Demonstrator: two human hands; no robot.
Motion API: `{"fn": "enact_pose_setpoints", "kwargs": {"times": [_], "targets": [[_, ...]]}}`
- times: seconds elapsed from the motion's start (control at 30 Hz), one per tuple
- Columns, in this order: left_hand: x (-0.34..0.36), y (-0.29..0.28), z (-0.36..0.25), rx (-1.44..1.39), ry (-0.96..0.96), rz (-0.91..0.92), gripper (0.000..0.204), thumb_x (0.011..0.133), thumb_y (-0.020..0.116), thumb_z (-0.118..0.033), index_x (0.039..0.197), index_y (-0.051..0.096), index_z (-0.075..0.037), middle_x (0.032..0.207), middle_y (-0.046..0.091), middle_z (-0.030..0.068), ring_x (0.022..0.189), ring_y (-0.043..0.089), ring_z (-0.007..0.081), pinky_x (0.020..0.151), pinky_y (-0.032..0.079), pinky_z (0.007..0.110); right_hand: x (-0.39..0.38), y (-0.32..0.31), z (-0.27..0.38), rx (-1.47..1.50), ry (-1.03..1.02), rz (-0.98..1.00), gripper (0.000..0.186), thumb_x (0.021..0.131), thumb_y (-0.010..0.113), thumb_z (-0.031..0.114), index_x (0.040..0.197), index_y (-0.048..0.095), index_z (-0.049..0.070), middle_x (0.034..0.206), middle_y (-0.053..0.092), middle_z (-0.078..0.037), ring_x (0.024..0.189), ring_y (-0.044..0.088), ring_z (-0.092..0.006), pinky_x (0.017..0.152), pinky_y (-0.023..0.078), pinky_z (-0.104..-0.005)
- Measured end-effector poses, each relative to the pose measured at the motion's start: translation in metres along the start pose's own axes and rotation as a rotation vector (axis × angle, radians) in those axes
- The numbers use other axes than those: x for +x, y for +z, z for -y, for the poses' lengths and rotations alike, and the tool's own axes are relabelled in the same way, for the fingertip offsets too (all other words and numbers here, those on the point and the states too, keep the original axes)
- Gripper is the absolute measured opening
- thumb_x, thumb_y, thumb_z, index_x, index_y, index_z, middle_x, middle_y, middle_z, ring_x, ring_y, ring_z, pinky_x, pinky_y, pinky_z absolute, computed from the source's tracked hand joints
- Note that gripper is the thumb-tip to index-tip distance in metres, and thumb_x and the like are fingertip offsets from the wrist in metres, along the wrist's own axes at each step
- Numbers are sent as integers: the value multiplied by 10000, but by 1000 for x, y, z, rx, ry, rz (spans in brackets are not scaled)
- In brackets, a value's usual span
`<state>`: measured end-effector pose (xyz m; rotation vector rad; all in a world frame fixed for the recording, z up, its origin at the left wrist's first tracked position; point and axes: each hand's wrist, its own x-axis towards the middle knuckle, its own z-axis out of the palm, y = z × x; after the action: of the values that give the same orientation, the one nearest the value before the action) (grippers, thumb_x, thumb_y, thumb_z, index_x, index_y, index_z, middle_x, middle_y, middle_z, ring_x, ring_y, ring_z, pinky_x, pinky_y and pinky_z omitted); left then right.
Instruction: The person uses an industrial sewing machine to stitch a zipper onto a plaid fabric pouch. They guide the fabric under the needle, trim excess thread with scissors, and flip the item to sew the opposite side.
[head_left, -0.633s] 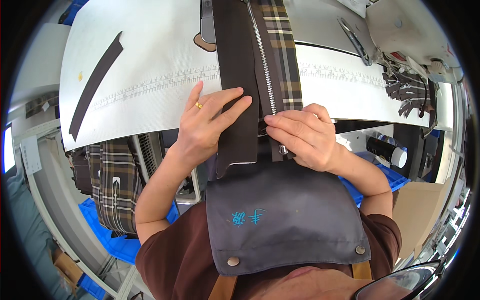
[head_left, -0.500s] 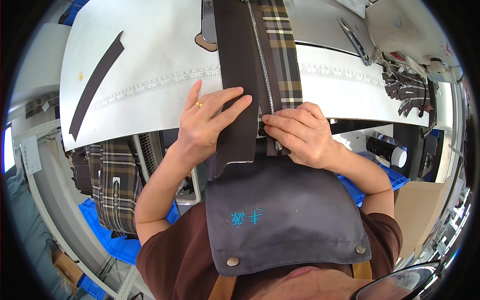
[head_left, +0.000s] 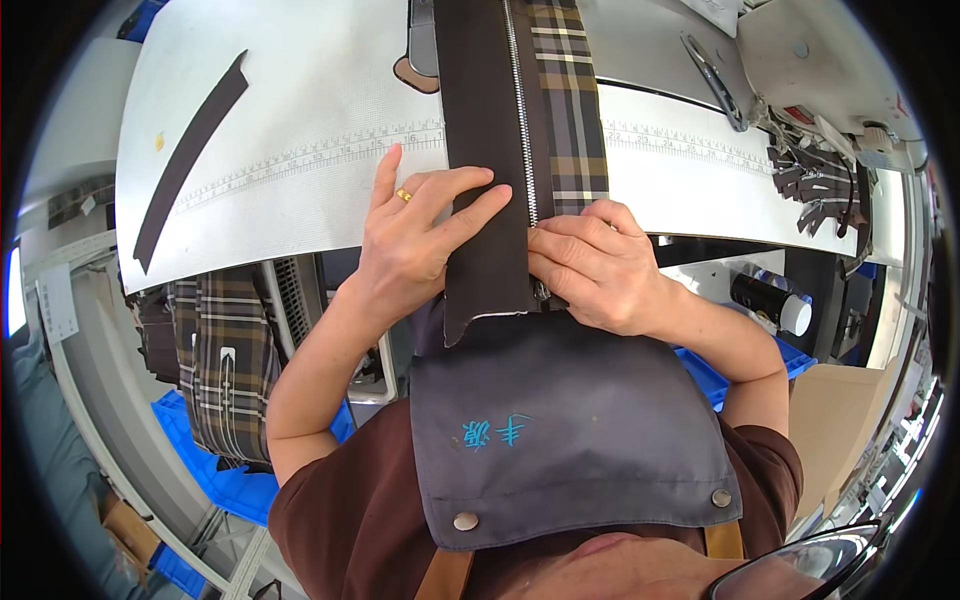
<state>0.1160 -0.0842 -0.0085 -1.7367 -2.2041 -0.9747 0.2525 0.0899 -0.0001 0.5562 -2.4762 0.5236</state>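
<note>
My left hand (head_left: 420,235) grips the dark brown fabric strip (head_left: 478,110), index and middle fingers bent over its top, thumb hidden beneath. My right hand (head_left: 595,262) has bunched fingers pinching the lower part of the silver zipper (head_left: 522,120) and its dark tape, beside the strip. A plaid fabric band (head_left: 568,120) runs along the zipper's right side. The strip's notched bottom end hangs past the table edge over my dark apron (head_left: 560,400). A loose curved dark strip (head_left: 190,160) lies at the left of the white ruled board (head_left: 280,100).
A sewing machine (head_left: 820,70) stands upper right, with scissors (head_left: 712,80) and bunched dark zipper pieces (head_left: 810,190) near it. Plaid pieces (head_left: 230,380) hang left above a blue bin (head_left: 180,440). A dark bottle (head_left: 760,300) and cardboard (head_left: 840,430) sit right; a dark grey object (head_left: 424,40) lies behind the strip.
The strip has shifted right, closer against the zipper, narrowing the gap between them. My left hand has moved slightly up and right with it; my right hand has shifted a little up and left.
</note>
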Motion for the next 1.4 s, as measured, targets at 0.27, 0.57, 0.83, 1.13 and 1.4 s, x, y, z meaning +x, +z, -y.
{"fn": "enact_pose_setpoints", "kwargs": {"times": [0.27, 0.57, 0.83, 1.13, 1.4], "targets": [[4, -7, -5, 37, -7, 113, 346, 701, 644, -78, 1044, 674, -112, 1166, 607, -10, 974, 583, 144, 1076, 212, 487, -2, -6, -6, 93, -21, 74, 269, 661, 646, 91, 917, 651, 6, 981, 631, -107, 893, 602, -220, 711, 452, -324], [10, -19, 0, 18, -24, 259, 371, 749, 559, 1, 1086, 663, -116, 1186, 617, -19, 1005, 578, 144, 1085, 191, 497, 3, -12, -19, 21, 132, 207, 449, 655, 684, 117, 1102, 646, 95, 1119, 566, -79, 1028, 521, -247, 811, 432, -358], [75, 2, 69, 168, -44, 60, 286, 852, 616, -204, 1121, 628, -108, 1236, 598, 3, 1018, 587, 199, 1087, 159, 522, 11, -18, -19, 7, 70, 271, 404, 708, 601, 122, 1101, 621, 26, 1101, 579, -123, 1002, 538, -250, 816, 431, -359], [87, 10, 81, 141, -109, 162, 337, 806, 670, -325, 1096, 625, -159, 1272, 559, -82, 1120, 514, 196, 1082, 130, 586, 6, -16, -19, -14, 111, 228, 417, 655, 673, 121, 1071, 676, 106, 1086, 594, -64, 1009, 538, -237, 813, 422, -350], [99, 3, 87, 65, -104, 205, 316, 774, 701, -332, 1024, 661, -142, 1231, 583, -57, 1099, 520, 206, 1092, 126, 566, 6, -11, -27, 50, 61, 223, 351, 722, 605, 133, 1062, 661, 62, 1049, 556, -57, 993, 518, -220, 788, 432, -331]]}}
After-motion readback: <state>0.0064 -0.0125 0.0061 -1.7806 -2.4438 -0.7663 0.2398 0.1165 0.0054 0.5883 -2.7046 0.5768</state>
